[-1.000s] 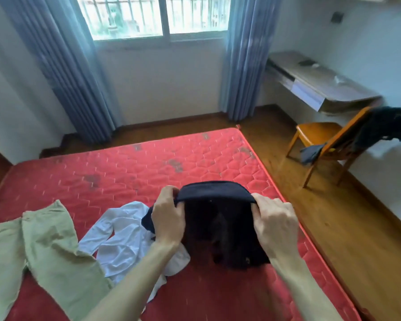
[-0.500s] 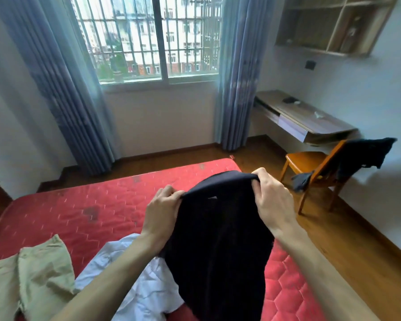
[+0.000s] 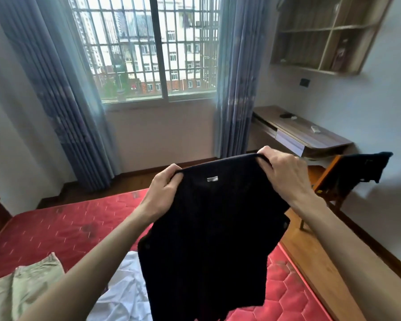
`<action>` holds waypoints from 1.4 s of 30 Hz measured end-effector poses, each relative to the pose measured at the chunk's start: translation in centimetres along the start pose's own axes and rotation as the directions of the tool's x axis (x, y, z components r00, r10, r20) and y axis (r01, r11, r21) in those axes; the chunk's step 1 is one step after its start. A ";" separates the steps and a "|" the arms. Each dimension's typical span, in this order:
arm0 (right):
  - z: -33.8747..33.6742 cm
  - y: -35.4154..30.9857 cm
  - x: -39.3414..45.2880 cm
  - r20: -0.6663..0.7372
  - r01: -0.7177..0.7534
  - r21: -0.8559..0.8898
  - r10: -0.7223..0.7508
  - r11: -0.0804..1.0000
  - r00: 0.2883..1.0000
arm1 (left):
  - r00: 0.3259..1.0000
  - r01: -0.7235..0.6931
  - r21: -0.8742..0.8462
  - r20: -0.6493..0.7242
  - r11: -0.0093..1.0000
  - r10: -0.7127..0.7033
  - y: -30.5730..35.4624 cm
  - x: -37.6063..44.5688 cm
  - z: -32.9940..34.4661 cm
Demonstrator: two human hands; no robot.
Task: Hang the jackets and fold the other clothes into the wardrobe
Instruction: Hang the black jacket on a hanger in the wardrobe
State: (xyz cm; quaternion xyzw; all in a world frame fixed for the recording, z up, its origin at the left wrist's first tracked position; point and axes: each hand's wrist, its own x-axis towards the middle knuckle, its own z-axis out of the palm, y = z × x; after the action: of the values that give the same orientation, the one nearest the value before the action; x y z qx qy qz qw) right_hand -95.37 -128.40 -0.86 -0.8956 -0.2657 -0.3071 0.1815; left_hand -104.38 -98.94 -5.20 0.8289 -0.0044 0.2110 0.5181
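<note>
Dark navy garment (image 3: pixel 208 239) in my hands

Below them: red hexagon-quilted mattress (image 3: pixel 63 230), white shirt (image 3: pixel 123 295), pale khaki trousers (image 3: pixel 21 290) off to my left.

One head-worn wide-angle camera looked forward and slightly down across the bed (image 3: pixel 56 230) toward the window (image 3: pixel 148 49), with both raised hands close before the lens and the room's right wall at the frame's edge.
</note>
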 end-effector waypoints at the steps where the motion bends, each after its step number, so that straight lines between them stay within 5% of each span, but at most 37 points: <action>1: -0.7 0.1 0.6 0.001 -0.006 0.016 0.006 1.000 1.000 | 0.998 -0.021 0.032 0.057 0.999 0.019 0.2 0.4 -0.4; 5: -3.0 -0.6 2.6 -0.072 -0.026 0.089 0.032 0.996 0.997 | 0.992 -0.125 0.173 0.032 0.977 0.121 -0.5 0.9 0.0; 12: -4.8 -2.1 4.0 -0.014 -0.089 0.278 0.097 0.956 0.995 | 0.974 -0.046 -0.035 -0.222 0.998 0.037 -1.1 0.2 4.1; 16: -5.8 -2.5 4.7 -0.019 -0.081 0.306 0.092 0.948 0.996 | 0.981 -0.152 0.111 -0.102 0.982 0.164 -1.7 -1.7 7.8; 21: -5.9 -1.9 4.4 -0.051 -0.070 0.278 0.088 0.958 0.995 | 0.989 -0.145 0.331 0.067 0.932 0.130 -3.0 -5.2 13.0; 30: -6.8 2.3 1.9 -0.029 -0.038 0.071 0.040 0.997 0.999 | 1.000 0.007 0.270 -0.012 0.963 -0.003 -3.2 -4.2 12.5; 36: -7.8 6.6 -0.8 0.123 0.011 -0.159 0.009 0.987 0.992 | 0.994 -0.100 0.323 -0.010 0.941 0.109 -2.5 -1.8 10.2; 42: -8.8 9.1 -2.8 0.179 -0.087 -0.213 0.126 0.973 0.976 | 0.982 -0.185 0.420 0.061 0.888 0.176 -0.4 -0.4 10.5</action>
State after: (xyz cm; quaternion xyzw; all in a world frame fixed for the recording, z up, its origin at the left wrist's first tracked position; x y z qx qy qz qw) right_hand -95.89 -140.91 2.38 -0.9478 -0.2004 -0.2352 0.0788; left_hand -101.07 -107.88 -9.58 0.9197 -0.0410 0.2454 0.3038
